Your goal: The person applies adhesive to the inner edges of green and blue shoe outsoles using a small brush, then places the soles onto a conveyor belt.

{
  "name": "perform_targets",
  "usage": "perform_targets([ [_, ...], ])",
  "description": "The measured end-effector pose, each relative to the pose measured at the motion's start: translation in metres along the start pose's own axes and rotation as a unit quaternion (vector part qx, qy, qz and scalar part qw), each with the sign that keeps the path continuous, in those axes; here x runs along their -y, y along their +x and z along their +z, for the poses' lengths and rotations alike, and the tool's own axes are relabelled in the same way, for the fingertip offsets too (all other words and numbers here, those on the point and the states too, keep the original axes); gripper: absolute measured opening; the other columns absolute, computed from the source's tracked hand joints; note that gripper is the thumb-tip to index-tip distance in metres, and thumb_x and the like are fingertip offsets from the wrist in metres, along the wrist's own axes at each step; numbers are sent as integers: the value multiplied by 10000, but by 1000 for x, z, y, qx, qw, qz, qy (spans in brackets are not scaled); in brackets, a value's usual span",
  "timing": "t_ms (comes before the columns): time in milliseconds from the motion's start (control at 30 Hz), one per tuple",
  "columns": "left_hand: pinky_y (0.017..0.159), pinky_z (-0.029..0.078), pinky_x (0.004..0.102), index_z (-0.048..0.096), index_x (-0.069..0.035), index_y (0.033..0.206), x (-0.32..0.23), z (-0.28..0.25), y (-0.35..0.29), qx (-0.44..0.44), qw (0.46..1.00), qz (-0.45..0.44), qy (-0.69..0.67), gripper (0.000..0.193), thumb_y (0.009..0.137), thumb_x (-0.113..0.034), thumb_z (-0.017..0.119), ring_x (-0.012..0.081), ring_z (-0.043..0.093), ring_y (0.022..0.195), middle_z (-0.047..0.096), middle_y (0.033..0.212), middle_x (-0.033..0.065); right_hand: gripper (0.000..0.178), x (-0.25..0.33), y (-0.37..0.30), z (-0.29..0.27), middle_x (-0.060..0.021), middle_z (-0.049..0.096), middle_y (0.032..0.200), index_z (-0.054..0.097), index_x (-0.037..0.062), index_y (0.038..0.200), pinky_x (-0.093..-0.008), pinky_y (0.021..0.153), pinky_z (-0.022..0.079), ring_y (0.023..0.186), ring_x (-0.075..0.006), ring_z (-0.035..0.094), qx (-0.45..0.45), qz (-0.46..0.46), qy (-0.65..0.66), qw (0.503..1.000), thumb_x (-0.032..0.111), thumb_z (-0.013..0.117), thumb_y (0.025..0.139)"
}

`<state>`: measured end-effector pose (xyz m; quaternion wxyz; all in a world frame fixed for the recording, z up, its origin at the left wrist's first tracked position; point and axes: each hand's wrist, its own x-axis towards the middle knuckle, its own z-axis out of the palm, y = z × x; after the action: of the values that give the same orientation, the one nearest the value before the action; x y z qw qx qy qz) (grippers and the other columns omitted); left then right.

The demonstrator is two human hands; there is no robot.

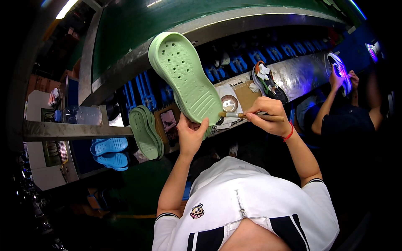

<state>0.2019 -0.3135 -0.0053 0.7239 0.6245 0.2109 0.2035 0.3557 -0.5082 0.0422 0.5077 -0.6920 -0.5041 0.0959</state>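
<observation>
Head view: left hand (191, 134) clasped around the heel end of a pale green foam sole (185, 75), thumb and fingers pinching its lower edge, sole raised upright and tilted above the counter (301, 71). Right hand (268, 115) closed in a pinch on a wooden-handled brush (240, 115), bristles touching the sole's lower edge beside the left fingertips. Behind the brush, a small round pot (229, 103) on the counter. Left of it, stacked green soles (144, 129), blue soles (109, 152) below.
</observation>
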Motion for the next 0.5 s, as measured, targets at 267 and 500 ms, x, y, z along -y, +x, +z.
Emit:
perform_targets([
  [267, 611, 580, 326, 311, 53, 1148, -88, 15, 135, 45, 996, 67, 34, 517, 738, 31, 625, 269, 647, 832, 579, 1022, 218, 99, 15, -22, -39, -131, 632, 731, 633, -62, 818, -213, 582, 462, 626, -135, 606, -201, 79, 182, 959, 18, 577, 833],
  [500, 698, 540, 258, 289, 113, 1254, -173, 18, 281, -38, 975, 213, 59, 654, 786, -101, 693, 242, 640, 827, 363, 1278, 231, 110, -2, -24, -18, -119, 642, 767, 628, -69, 849, -229, 637, 508, 681, -148, 633, -166, 161, 249, 940, 25, 569, 853],
])
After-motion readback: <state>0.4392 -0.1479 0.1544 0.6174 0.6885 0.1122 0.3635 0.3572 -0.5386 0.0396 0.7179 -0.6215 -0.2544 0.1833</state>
